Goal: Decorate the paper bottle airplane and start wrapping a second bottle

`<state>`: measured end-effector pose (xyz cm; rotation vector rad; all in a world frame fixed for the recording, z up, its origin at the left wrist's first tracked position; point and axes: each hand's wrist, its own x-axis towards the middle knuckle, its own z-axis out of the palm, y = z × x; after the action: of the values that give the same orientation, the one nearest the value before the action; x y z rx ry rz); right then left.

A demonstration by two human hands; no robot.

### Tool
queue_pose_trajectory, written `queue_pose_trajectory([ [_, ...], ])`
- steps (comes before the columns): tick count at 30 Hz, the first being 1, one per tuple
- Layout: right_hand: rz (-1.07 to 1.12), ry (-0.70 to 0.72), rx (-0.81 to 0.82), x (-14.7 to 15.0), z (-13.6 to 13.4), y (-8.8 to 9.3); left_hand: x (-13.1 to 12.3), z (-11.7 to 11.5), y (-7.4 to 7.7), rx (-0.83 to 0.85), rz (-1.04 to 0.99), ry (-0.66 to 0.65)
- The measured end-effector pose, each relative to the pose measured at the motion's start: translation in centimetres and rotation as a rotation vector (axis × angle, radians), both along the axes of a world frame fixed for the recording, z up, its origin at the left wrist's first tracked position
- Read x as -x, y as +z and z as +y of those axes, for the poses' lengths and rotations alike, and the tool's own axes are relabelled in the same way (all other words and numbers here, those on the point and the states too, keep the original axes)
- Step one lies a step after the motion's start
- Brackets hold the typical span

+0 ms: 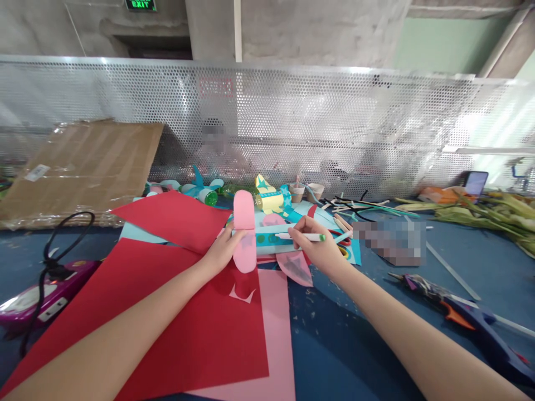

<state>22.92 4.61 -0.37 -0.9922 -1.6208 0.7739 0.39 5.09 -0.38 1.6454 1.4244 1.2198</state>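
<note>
My left hand [223, 249] is closed on a pink paper cut-out [244, 231], a long rounded strip held upright above the red sheets. My right hand [320, 245] grips a white marker with a green cap [303, 236], lying sideways with its tip toward the pink strip. Under my right hand lies another pink paper piece [297, 268]. Both hands hover over a light-blue sheet [276, 239] with coloured dots.
Large red paper sheets [175, 312] and a pink sheet [278, 334] cover the blue table [346, 340]. A purple device with a black cable [50, 289] sits left, a glue gun [455, 312] right. Cardboard [83, 167], paper crafts, sticks and a perforated metal screen [334, 128] stand behind.
</note>
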Motion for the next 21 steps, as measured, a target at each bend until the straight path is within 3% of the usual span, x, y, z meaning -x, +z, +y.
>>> queue_pose_trajectory([
  [21,0.026,0.089,0.002,0.14,0.09,-0.32,0.17,0.22,-0.25,-0.034,0.008,-0.028],
])
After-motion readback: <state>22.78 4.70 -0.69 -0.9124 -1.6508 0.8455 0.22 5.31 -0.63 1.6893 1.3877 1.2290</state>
